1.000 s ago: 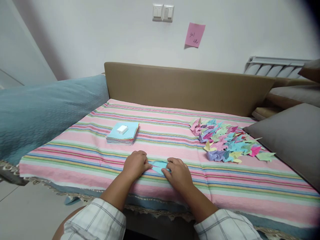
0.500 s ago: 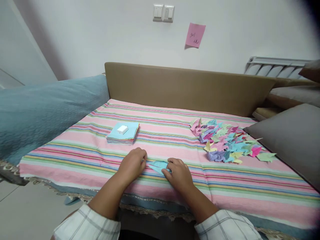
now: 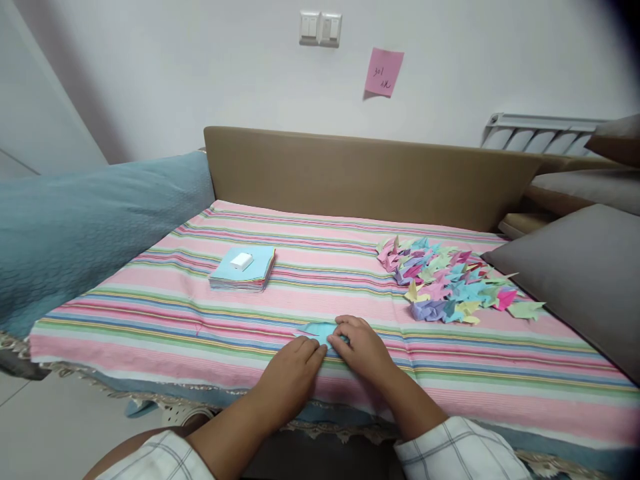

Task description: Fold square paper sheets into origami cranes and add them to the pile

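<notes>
A folded piece of light blue paper (image 3: 320,331) lies on the striped cloth in front of me, its narrow end pointing left. My right hand (image 3: 363,343) grips its right end between thumb and fingers. My left hand (image 3: 295,367) rests on the paper's near edge, fingers bent and pressed down, covering part of it. The fingertips of both hands are close together. Behind and to the left sits a stack of square coloured paper (image 3: 240,283) with a small white box-like object (image 3: 242,261) on top. To the right lies a pile of folded paper cranes (image 3: 445,283) in many colours.
The striped cloth (image 3: 320,233) covers a sofa seat with a brown backrest (image 3: 365,177). A blue-covered armrest (image 3: 100,213) is on the left. Grey cushions (image 3: 585,267) lean at the right. A pink note (image 3: 384,72) hangs on the wall beside light switches (image 3: 321,29).
My left hand has moved from the paper's left tip to its near edge, closer to my right hand. The right hand keeps hold. The view has shifted slightly.
</notes>
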A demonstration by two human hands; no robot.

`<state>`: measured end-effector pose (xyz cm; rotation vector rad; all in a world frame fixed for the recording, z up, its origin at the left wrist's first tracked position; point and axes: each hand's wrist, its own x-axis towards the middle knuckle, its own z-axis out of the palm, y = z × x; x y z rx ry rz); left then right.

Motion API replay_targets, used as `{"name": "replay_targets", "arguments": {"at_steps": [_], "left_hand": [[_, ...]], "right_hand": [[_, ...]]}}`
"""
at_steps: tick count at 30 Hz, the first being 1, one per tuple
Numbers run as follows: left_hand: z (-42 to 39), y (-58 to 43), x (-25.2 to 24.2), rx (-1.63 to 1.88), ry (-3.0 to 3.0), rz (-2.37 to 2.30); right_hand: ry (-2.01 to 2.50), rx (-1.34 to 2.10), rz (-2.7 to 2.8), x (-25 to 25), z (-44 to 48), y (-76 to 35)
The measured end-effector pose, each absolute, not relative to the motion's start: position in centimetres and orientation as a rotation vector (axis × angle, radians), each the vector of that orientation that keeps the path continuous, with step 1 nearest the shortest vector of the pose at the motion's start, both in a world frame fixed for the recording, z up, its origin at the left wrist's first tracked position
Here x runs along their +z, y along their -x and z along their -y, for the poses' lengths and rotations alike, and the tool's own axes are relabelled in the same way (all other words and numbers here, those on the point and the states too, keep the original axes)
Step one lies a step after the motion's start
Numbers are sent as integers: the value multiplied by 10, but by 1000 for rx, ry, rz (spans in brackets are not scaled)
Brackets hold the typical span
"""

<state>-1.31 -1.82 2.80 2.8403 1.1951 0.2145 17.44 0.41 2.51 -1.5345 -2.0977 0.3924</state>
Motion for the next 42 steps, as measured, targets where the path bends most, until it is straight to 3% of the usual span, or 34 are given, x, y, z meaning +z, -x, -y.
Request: {"name": "replay_targets", "arguments": {"at_steps": [11, 20, 29, 42], "left_hand": [[15, 12, 27, 175, -2910, -1174], [18, 11, 26, 66, -2967, -1139], [23, 5, 27, 104, -2970, -1219], [20, 4, 37, 62, -2904, -1219]], "right_hand": [[1484, 479, 2021, 24, -8, -189], [1542, 878, 1575, 27, 17, -211], [1763, 585, 1739, 26, 18, -181], [1950, 536, 1678, 16, 8, -170]]}}
